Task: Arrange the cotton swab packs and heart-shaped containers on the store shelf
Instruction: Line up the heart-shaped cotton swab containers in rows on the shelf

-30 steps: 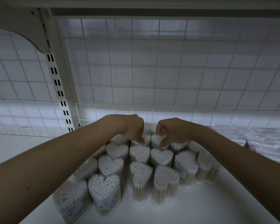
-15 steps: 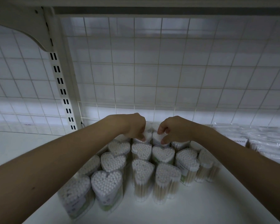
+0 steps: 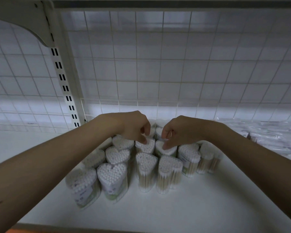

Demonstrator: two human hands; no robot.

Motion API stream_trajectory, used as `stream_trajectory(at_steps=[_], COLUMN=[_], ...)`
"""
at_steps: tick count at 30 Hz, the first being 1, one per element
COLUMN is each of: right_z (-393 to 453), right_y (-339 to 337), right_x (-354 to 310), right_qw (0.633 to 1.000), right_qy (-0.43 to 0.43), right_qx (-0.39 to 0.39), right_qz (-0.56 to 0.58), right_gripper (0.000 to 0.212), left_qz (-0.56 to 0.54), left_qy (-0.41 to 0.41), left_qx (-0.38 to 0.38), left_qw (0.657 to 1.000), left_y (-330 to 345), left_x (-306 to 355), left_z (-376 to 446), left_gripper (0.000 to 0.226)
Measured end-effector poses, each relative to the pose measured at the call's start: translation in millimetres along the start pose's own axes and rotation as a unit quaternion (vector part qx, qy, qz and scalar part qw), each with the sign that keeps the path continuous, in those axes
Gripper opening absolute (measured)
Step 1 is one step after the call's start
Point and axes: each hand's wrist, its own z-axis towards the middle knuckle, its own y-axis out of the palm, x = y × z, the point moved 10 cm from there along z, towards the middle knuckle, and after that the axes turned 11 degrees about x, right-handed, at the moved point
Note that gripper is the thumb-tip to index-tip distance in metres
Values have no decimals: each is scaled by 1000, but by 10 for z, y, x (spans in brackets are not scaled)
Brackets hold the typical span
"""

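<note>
Toward the back of the shelf (image 3: 200,204), just in front of the wire grid panel (image 3: 158,73), a cluster of heart-shaped containers (image 3: 112,172) full of cotton swabs stands upright in rough rows that run from the back edge toward the front. The step in hand looks like the straightening of the middle rows. The left hand (image 3: 133,127) curls down over one container (image 3: 145,146), its fingertips pinching the top rim, so that grip holds that container. The right hand (image 3: 178,132) does the same with the neighbouring container (image 3: 165,147), thumb and fingers closed on its near lobe. The two held containers stand touching each other, with more containers behind them partly hidden by the hands.

Along the right part of the back edge lie flat clear-wrapped cotton swab packs (image 3: 267,137), well apart from the hands and too dim to count. A slotted upright post (image 3: 64,78) rises at the back left.

The next move likely calls for nudging both held containers into line with the rows ahead of them, gently, since the tall narrow tubs stand close together and one tipping could knock its neighbours over.
</note>
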Motion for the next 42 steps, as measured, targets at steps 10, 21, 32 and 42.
stream_trajectory(at_steps=[10, 21, 32, 42], right_z=[-53, -81, -104, -113], right_y=[146, 139, 99, 98], right_x=[-40, 43, 15, 21], right_qw=[998, 1000, 999, 999], right_qy=[-1, 14, -1, -8], right_qx=[-59, -22, -4, -12], right_qz=[-19, -2, 40, 35], right_gripper=[51, 48, 46, 44], left_qz=[13, 15, 31, 16], left_qy=[-10, -39, -44, -49], left_qx=[-33, -46, -48, -51], left_qw=[999, 998, 997, 997], left_y=[109, 124, 158, 136], left_x=[89, 85, 86, 109], left_z=[-31, -58, -67, -97], left_gripper=[40, 55, 62, 58])
